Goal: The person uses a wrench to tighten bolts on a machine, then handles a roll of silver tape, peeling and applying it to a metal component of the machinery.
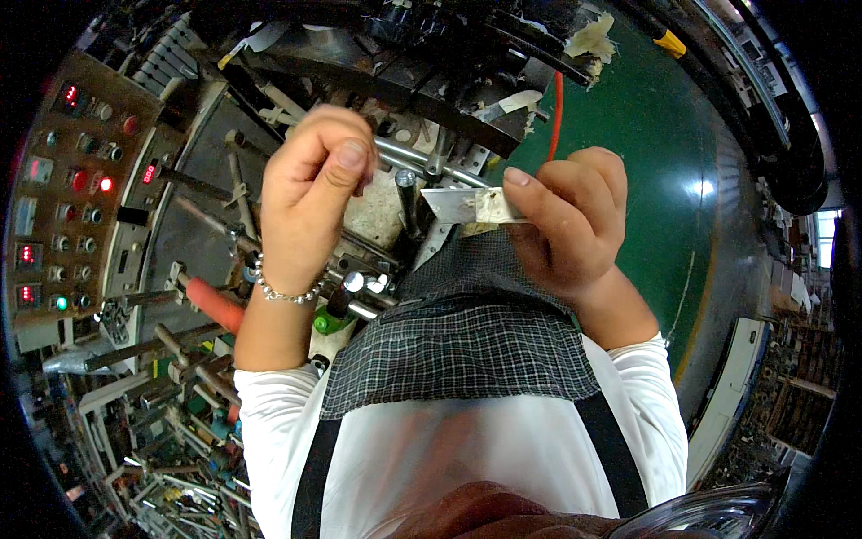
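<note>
The person wears a checked apron (462, 350) over a white shirt (476, 440). Just beyond the apron's upper right part is the right hand (570, 220), its thumb and fingers clamped on one end of a flat metal piece (452, 206). This piece lies above the apron's top edge, roughly level, pointing toward the person's left; its free end is shiny, and the part by the thumb is pale and blotchy. The left hand (314, 180), beyond the apron's upper left corner and well apart from the piece, has its fingers curled together with the thumb against them; whether anything small sits inside cannot be told. A beaded bracelet (289, 293) circles that wrist.

Left of the apron are a green round object (328, 322) and a red-orange cylinder (214, 304). Ahead of the apron, an upright metal post (407, 202) stands beside shiny metal rods (458, 171). Farther ahead of it is a dark machine (377, 72), with an orange-red hose (558, 117) hanging at its right. Green floor (669, 234) spreads right of the apron; far to its left, a control panel (76, 211) shows lit red displays.
</note>
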A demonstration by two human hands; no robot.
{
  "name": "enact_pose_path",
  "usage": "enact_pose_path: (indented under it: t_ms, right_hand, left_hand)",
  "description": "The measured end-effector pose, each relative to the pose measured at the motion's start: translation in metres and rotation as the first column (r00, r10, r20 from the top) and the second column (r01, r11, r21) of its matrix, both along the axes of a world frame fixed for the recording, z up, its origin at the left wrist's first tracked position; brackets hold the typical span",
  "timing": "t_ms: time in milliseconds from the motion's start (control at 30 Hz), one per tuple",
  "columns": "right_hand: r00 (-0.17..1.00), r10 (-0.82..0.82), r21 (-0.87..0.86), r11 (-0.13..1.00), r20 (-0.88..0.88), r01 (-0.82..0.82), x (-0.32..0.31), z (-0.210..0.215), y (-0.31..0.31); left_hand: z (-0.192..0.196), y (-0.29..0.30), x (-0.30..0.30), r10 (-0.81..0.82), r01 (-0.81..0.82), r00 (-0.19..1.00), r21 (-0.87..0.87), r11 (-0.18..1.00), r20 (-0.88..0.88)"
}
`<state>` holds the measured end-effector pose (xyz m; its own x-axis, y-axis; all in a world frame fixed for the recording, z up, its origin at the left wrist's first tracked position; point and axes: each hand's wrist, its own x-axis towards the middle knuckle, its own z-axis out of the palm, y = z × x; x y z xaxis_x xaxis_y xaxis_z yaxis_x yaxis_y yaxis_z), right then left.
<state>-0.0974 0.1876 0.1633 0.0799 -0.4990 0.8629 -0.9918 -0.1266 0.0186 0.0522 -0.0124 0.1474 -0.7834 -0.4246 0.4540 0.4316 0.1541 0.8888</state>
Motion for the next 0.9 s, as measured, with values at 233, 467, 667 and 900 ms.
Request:
enact_pose_path:
  t_ms: [233,467,667,900]
  right_hand:
    - [0.995,-0.016,-0.022,1.0,-0.102,0.013,0.0,-0.002,-0.005]
    - [0.994,0.061,-0.002,0.998,-0.096,-0.062,0.001,-0.01,-0.01]
    - [0.987,0.097,0.068,0.994,-0.131,-0.089,0.002,-0.012,-0.011]
    - [0.989,0.13,0.192,0.975,-0.077,-0.113,-0.003,-0.015,-0.018]
  left_hand:
    - [0.035,0.01,0.01,-0.008,0.036,0.996,-0.325,0.945,0.086]
    - [0.036,0.015,-0.002,-0.028,0.088,0.994,-0.608,0.789,0.108]
    - [0.026,0.012,-0.011,-0.004,0.054,0.998,-0.752,0.657,0.068]
    - [0.022,0.0,-0.016,-0.103,0.154,0.988,-0.737,0.659,0.115]
